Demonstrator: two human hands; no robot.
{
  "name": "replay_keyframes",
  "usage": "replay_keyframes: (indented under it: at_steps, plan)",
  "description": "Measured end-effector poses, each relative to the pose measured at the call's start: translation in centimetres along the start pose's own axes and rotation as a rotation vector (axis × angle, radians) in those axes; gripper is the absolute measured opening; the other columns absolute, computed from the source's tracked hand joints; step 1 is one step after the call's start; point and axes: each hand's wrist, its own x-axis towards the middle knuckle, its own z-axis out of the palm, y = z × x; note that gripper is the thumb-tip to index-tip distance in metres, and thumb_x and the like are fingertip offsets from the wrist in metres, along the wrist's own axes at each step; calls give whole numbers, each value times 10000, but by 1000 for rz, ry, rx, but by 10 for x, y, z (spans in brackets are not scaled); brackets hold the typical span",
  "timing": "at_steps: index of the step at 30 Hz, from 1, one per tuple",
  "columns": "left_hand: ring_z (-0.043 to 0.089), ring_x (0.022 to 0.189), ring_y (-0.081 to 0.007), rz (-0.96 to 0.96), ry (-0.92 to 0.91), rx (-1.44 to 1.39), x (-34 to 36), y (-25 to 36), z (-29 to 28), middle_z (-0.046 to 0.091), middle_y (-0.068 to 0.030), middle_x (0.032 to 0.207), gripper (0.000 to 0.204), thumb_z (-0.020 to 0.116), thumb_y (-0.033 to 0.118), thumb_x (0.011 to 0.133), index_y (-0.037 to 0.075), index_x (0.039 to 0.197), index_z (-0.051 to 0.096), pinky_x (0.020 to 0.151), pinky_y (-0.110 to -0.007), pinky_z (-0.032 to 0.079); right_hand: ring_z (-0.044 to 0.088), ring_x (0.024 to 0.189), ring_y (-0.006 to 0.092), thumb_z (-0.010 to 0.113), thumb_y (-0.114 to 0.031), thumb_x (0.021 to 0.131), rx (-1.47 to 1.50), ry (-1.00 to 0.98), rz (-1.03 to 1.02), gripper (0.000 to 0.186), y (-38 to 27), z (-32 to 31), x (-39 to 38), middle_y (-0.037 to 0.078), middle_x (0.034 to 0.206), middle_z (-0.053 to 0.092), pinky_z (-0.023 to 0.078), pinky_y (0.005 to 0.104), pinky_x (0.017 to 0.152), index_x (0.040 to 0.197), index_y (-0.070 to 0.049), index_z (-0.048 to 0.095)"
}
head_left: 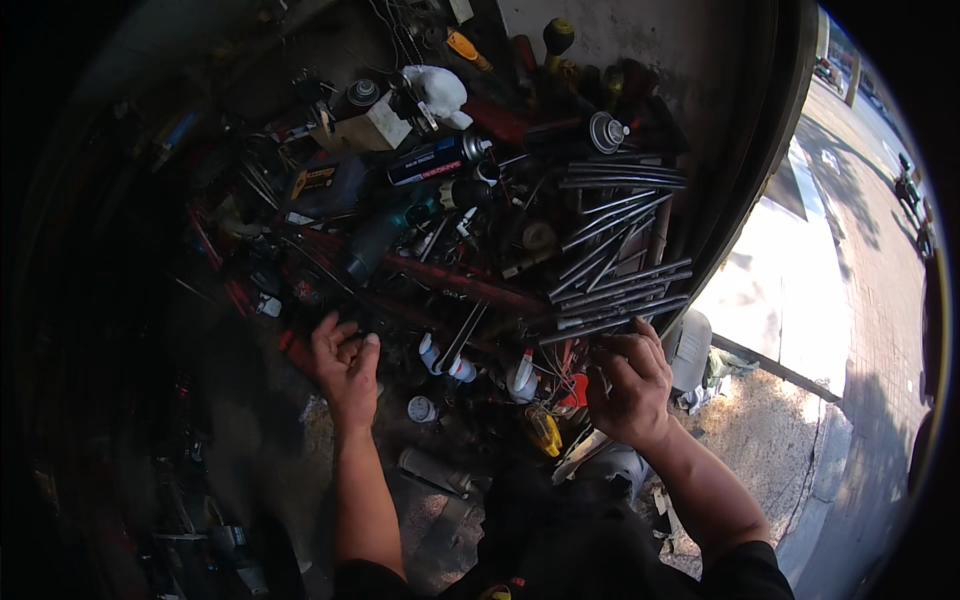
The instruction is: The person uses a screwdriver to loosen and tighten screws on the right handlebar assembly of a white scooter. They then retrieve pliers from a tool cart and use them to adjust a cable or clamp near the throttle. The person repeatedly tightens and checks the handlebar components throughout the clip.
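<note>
My left hand (347, 376) is raised in front of the cluttered bench, fingers loosely bent and thumb apart, with nothing seen in it. Dark red metal bars lie just beyond it. To the right, my right hand (632, 388) has its fingers curled just below a row of thin metal rods (615, 305). Its fingertips come up against the lowest rod, but whether they touch it I cannot tell. What the curled fingers may hold is hidden. Between the hands are white-and-blue bottles (445, 358), a white spray nozzle (522, 378) and a yellow tool (543, 431).
Beyond the hands are a blue spray can (437, 160), a green power tool (385, 235), a dark case (326, 184) and a red bar (455, 278). Another spray can (605, 132) stands at the back. A curved metal edge (765, 190) borders the right side, with sunlit pavement outside.
</note>
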Motion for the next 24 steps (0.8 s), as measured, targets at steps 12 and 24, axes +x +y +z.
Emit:
replay_keyframes:
  at_steps: [12, 24]
  plan:
    - [633, 987, -199, 382, -205, 86, 129, -27, 16, 593, -178, 1203, 599, 725, -50, 790, -23, 1341, 490, 799, -300, 550, 669, 755, 256, 680, 42, 607, -164, 1, 175, 191, -10, 10, 9, 104, 849, 666, 479, 510, 1012, 776, -46, 674]
    - [609, 1051, -215, 369, -261, -46, 241, -27, -7, 601, -173, 1200, 500, 679, -68, 807, -58, 1282, 523, 921, -303, 496, 639, 704, 290, 652, 56, 583, -308, -148, 100, 210, -21, -11, 69, 130, 832, 622, 547, 397, 669, 778, -11, 614]
